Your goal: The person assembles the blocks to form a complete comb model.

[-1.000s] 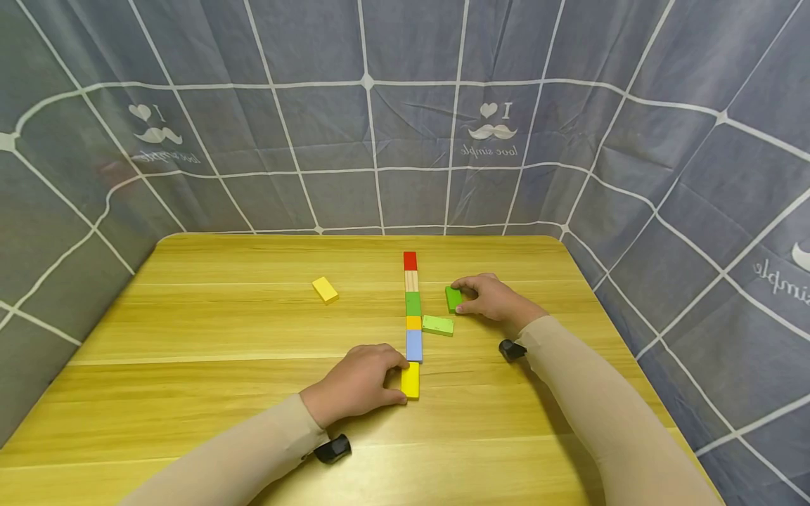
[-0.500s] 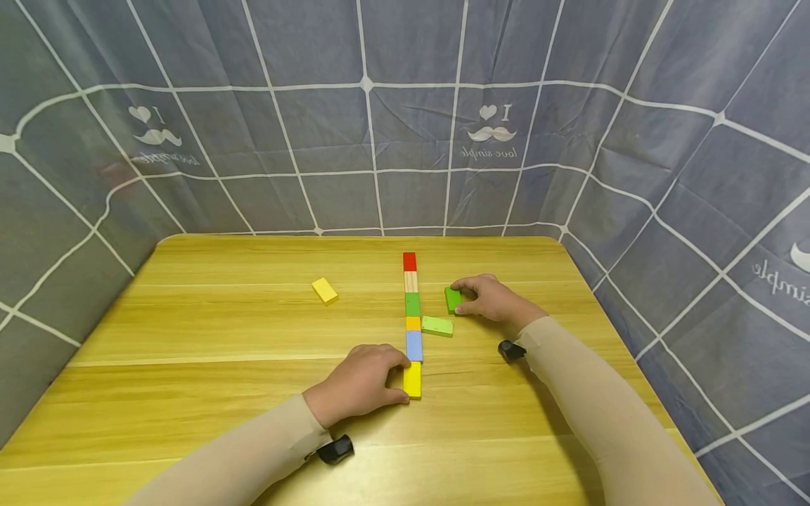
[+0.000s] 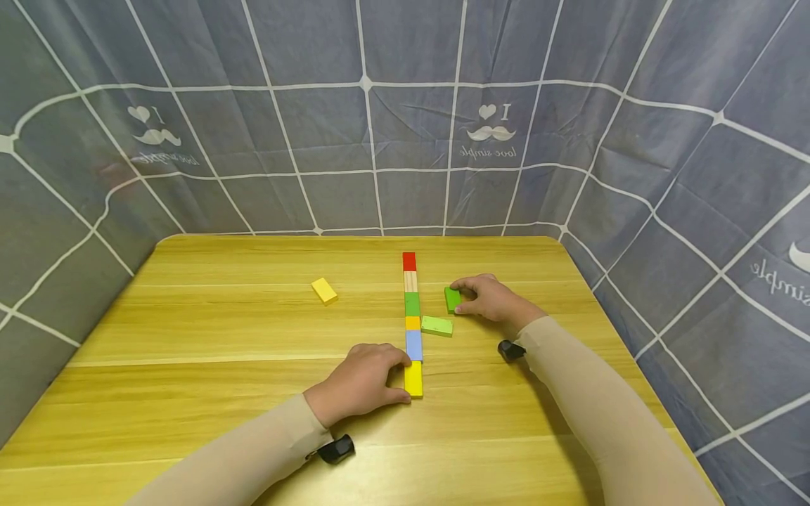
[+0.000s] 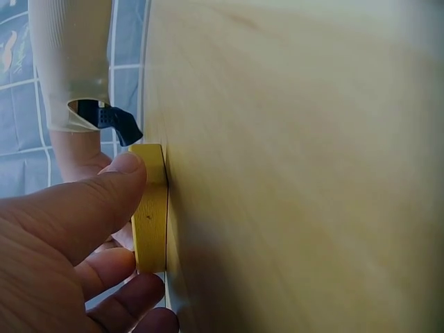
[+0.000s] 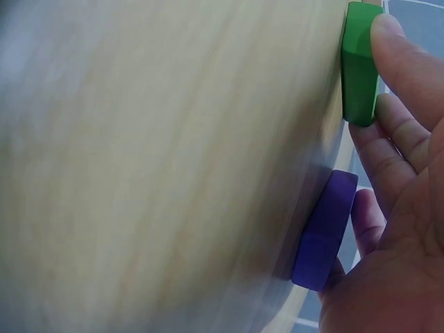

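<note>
My left hand [image 3: 362,379] pinches a yellow block [image 3: 413,380] between thumb and finger at the near end of a row lying flat on the table. Ahead of it in that row are a blue block [image 3: 414,346], an orange block [image 3: 413,323], a green block [image 3: 412,304], a plain wood block [image 3: 410,282] and a red block [image 3: 409,261]. Right of the row, my right hand [image 3: 493,301] pinches a separate green block [image 3: 452,300] by its ends. In the right wrist view a purple block [image 5: 325,230] lies close to that hand's lower fingers, hidden from the head view.
A light green block [image 3: 436,326] lies crosswise right beside the orange one. Another yellow block [image 3: 325,291] lies at an angle on the left. The wooden table [image 3: 209,337] is bordered by a grey checked curtain [image 3: 411,126] at the back and sides.
The left hand has slid the yellow block slightly to the right and forward, more in line with the blue block. The right hand stays in place on the green block.
</note>
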Available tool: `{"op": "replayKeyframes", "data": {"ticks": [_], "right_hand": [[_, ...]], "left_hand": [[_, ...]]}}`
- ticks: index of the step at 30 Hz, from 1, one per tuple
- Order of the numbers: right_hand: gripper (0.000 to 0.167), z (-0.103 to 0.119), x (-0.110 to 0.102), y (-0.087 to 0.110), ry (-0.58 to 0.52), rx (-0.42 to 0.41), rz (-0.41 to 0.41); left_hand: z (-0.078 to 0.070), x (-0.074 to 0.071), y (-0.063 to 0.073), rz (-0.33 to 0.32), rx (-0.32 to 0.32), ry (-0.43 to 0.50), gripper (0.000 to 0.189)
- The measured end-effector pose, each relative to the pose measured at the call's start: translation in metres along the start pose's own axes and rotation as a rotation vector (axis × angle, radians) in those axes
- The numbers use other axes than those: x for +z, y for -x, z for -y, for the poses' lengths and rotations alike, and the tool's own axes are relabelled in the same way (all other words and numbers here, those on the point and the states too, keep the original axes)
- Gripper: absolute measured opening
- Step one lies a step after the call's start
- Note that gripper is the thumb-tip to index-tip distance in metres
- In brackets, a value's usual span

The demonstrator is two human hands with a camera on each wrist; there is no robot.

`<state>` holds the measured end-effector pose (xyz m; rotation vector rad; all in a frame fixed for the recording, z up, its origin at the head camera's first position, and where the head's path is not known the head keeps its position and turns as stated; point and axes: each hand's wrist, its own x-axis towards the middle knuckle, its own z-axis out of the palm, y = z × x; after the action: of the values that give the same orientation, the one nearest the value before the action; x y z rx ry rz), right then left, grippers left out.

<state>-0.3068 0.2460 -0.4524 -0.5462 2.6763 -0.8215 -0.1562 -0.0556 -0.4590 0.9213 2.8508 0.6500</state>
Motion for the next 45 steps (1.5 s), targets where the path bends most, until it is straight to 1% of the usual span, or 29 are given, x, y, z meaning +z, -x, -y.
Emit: {"op": "replayKeyframes", "data": {"ticks": [5, 14, 23, 26, 30, 32, 35, 39, 45], "right_hand": [[0.059, 0.001, 0.000, 0.001, -0.004, -0.008, -0.004], [0.057, 0.001, 0.000, 0.001, -0.013, -0.005, 0.000], [0.057, -0.001, 0.001, 0.000, -0.021, -0.012, 0.003], [0.056, -0.001, 0.001, 0.000, -0.029, -0.012, 0.002], [0.056, -0.001, 0.001, 0.001, -0.033, -0.013, 0.000], [0.056, -0.001, 0.001, 0.001, -0.033, -0.013, 0.000], [0.056, -0.001, 0.001, 0.000, -0.036, -0.011, -0.003], [0.056, -0.002, 0.002, -0.001, -0.036, -0.006, -0.010], [0.057, -0.003, 0.003, -0.002, -0.015, -0.006, -0.014]], "left_hand": [[-0.001, 0.000, 0.000, 0.002, -0.003, 0.005, 0.054], [-0.002, 0.000, 0.000, -0.005, 0.013, -0.013, 0.054], [0.002, -0.003, -0.005, -0.009, -0.015, 0.064, 0.049], [0.004, -0.005, -0.009, -0.009, -0.031, 0.083, 0.052], [0.009, -0.007, -0.016, 0.002, -0.068, 0.115, 0.064], [0.012, -0.008, -0.021, 0.019, -0.089, 0.121, 0.071], [0.018, -0.010, -0.028, 0.065, -0.108, 0.128, 0.085], [0.025, -0.009, -0.037, 0.138, -0.111, 0.122, 0.103], [0.030, -0.008, -0.046, 0.210, -0.111, 0.118, 0.119]]}}
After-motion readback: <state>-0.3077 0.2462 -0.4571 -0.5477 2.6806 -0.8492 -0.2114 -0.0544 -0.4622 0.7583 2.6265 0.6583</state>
